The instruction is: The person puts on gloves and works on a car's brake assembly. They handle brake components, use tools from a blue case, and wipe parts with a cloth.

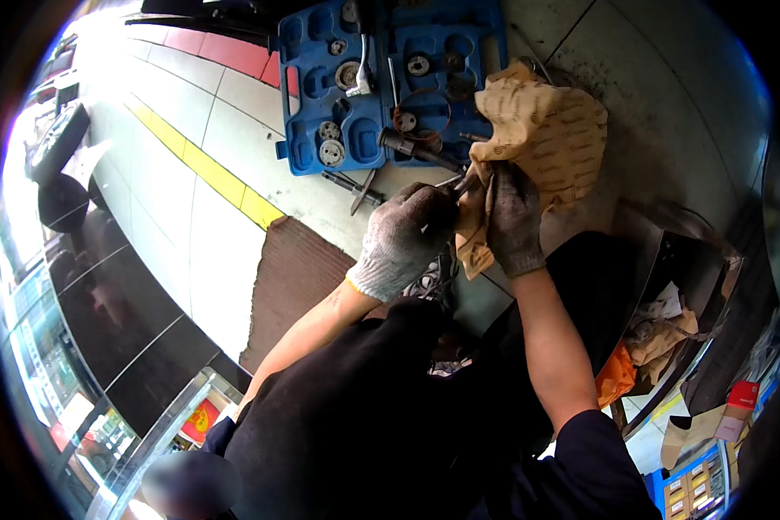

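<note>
Both my hands wear greyish, dirt-darkened knit gloves and meet in front of an open blue tool case [291,143]. Closed around a crumpled sheet of brown printed paper [550,130] is my right hand [516,221]. My left hand [405,238] is closed at the paper's left side, where a slim metal rod [449,181] shows at its fingers; how far the rod runs into the paper is hidden. Round metal adapter discs [331,153] sit in the case's moulded slots. A dark cylindrical tool [418,149] lies across its near edge, and a metal T-shaped tool [360,191] rests on the floor beside it.
A flattened brown cardboard sheet [295,277] lies left of my knees, by a yellow floor stripe [204,173]. At right stands an open box [667,234] near crumpled paper [663,334], an orange bag [615,374] and a red-and-white carton [738,407].
</note>
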The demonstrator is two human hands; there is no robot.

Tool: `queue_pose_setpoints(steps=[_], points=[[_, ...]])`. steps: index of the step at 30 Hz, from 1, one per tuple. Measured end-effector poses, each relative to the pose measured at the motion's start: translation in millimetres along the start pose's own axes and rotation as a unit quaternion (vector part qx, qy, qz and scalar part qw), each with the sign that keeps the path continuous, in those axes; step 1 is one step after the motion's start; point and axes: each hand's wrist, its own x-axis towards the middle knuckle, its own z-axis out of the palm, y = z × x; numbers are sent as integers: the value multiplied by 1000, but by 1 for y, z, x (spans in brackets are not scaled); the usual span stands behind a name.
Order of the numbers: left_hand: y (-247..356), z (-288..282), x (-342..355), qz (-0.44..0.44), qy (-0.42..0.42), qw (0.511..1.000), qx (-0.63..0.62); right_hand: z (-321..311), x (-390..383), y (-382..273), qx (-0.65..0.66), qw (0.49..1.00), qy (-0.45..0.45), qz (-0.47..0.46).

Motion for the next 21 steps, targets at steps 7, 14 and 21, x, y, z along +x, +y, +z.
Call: queue_pose_setpoints(steps=[7,14,21], points=[[3,-3,-2,7,-20,998,66,-21,5,-28,30,982,-187,11],[7,-3,0,-7,-8,1000,29,0,-2,-6,-43,998,45,-13],[7,0,1,-19,26,998,59,-9,-1,-29,-205,959,-17,-193]])
